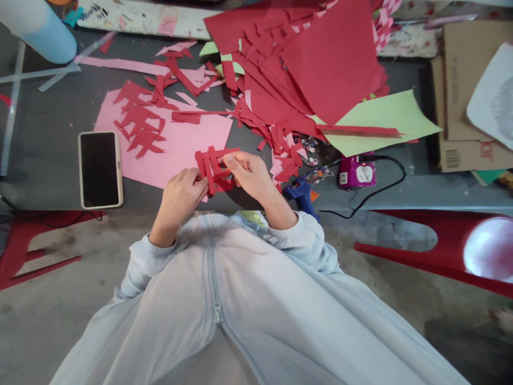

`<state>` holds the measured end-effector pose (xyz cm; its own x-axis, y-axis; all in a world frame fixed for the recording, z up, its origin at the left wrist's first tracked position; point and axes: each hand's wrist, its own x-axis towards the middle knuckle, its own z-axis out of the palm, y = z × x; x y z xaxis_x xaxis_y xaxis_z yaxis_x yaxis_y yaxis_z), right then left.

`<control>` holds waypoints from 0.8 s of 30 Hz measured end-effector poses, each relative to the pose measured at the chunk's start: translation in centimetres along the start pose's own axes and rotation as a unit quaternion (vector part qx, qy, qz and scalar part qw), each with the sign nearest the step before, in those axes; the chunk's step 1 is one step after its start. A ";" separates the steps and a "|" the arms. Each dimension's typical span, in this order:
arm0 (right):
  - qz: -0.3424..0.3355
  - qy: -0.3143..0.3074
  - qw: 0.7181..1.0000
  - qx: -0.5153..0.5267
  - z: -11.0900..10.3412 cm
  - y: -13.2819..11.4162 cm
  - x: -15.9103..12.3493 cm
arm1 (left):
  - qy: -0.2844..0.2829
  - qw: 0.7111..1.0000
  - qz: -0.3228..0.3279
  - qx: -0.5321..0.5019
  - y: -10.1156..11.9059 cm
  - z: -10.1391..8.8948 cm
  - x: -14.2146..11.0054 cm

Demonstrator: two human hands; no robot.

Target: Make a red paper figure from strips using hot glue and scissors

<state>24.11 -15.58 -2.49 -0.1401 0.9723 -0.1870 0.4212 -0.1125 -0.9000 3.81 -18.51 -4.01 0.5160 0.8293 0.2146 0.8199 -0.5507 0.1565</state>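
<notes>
Between my hands, at the table's front edge, red paper strips (211, 166) cross one another in a small woven lattice. My left hand (185, 193) is closed with its fingertips on the lattice's left side. Thumb and fingers pinched, my right hand (250, 174) grips a strip on the right side and covers part of it. A pink paper sheet (180, 136) lies under and behind the lattice. On its left part rests a cluster of zigzag red paper pieces (140, 123). Narrow red strips (186, 118) lie nearby.
A phone (101, 170) lies at left. To the right are a blue glue gun (302, 192), a purple box (356, 171) with a black cable, and cardboard (473, 91). Red sheets (324, 59), scraps (286, 155) and a light-green sheet (377, 123) spread behind. A bottle (48, 37) stands back left.
</notes>
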 end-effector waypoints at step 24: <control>-0.021 0.027 0.978 -0.206 -0.3 0.3 0.1 | 0.026 0.995 0.066 -0.064 3.3 1.1 -2.3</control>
<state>24.50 -15.44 -2.62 -0.1209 0.9851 -0.1223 0.7430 0.0081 -0.6693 5.59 -22.16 -5.02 0.6011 0.7444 0.2908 0.7057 -0.6651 0.2442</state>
